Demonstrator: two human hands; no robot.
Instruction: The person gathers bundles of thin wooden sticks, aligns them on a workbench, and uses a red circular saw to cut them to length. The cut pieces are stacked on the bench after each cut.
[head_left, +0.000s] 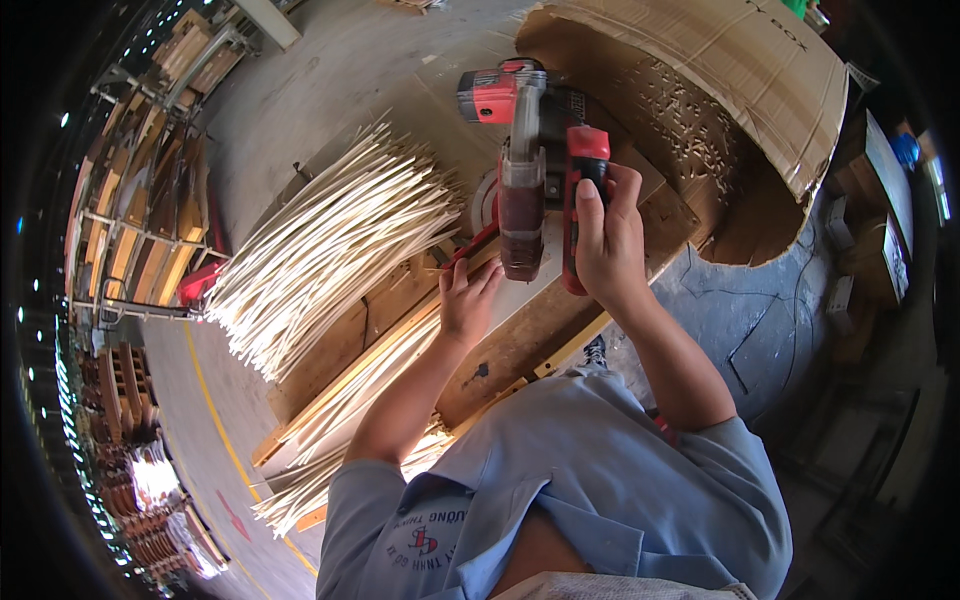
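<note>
— Where's the saw?
— The red mitre saw (525, 150) sits at twelve o'clock; the right hand (608, 240) grips its handle.
— And the left hand (468, 300)?
— Fingers flat, pressing pale thin strips (330, 240) on the wooden bench (520, 340).

I count one red and grey chop saw (530, 170) near twelve o'clock, and two hands on the job: my right hand (608, 240) at the saw and my left hand (468, 300) just below it. One big cardboard sheet (720, 60) curves at one o'clock. The pale wooden strips (330, 240) at nine o'clock are too many for me to count, lying in one fanned heap.
</note>
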